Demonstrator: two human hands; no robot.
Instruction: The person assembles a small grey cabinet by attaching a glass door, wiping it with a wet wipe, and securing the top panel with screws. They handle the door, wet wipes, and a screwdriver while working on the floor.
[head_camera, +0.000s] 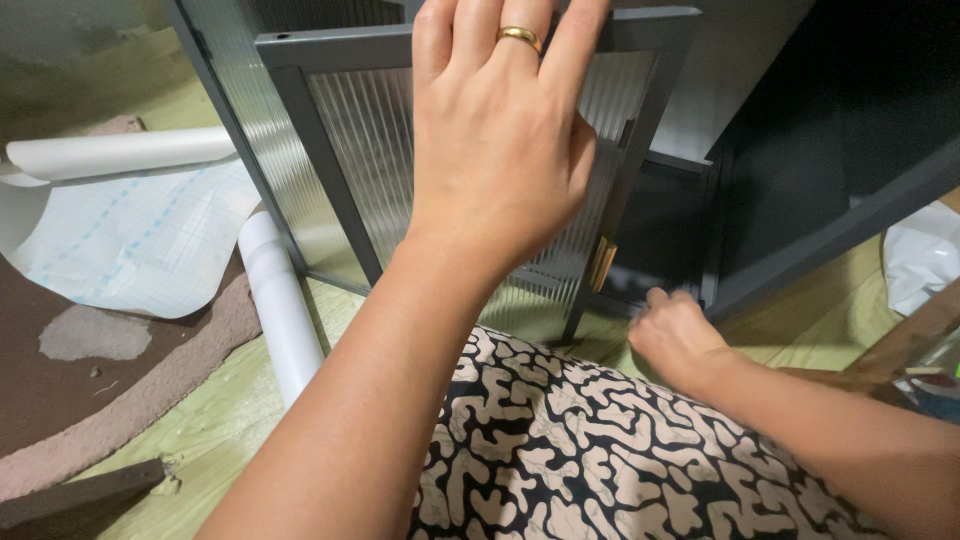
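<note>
Hands at a dark grey cabinet door (330, 130) with ribbed glass panes, seen from above by the person who is working on it. The left hand (495, 140) is raised in the middle of the view, its back towards the camera, fingers held close together and laid flat against the door's top rail; a gold ring (520, 37) sits on one finger. Nothing is gripped in it; it simply presses on the frame. The right hand (675, 335) is lower and to the right, down near the bottom corner of the door, just beside a small brass hinge (602, 264). Its fingers are curled and turned away, so I cannot tell whether they pinch anything. The door stands upright, tilted slightly, in front of the dark cabinet body (800, 170), which fills the upper right. A black and cream patterned garment (590, 440) covers the person's lap at the bottom. On the left, a roll of white film (285, 310) lies on the pale green floor (210, 420), beside a curled sheet of gridded backing paper (130, 240) and a brown rug (60, 390).
</note>
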